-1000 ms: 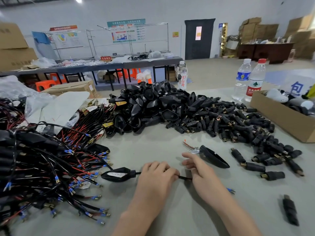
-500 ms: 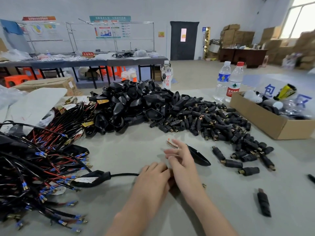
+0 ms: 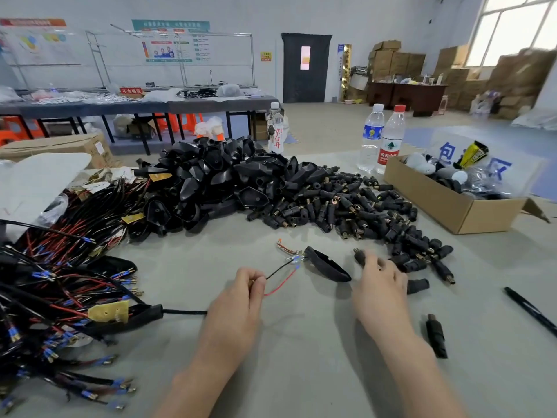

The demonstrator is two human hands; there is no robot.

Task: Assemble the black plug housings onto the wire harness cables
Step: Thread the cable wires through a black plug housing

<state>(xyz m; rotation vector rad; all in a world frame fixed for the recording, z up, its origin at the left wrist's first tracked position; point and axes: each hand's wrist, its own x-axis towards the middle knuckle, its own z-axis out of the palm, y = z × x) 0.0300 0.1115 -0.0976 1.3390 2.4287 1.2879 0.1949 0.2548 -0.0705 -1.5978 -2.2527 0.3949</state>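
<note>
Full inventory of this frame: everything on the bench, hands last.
shell housings: big pile, black, centre back
barrel plugs: big pile, black with brass tips, right of the shells
loose shell: one, black, between the hands
lone plug: one, black, beside the right forearm
wire harnesses: heap, black and red, blue terminals, left
held cable: one, black, near centre
cardboard box: one, brown, right
water bottles: three, clear, far edge
black stick: one, right edge
left hand: pinches the cable's leads
right hand: open, over scattered plugs
</note>
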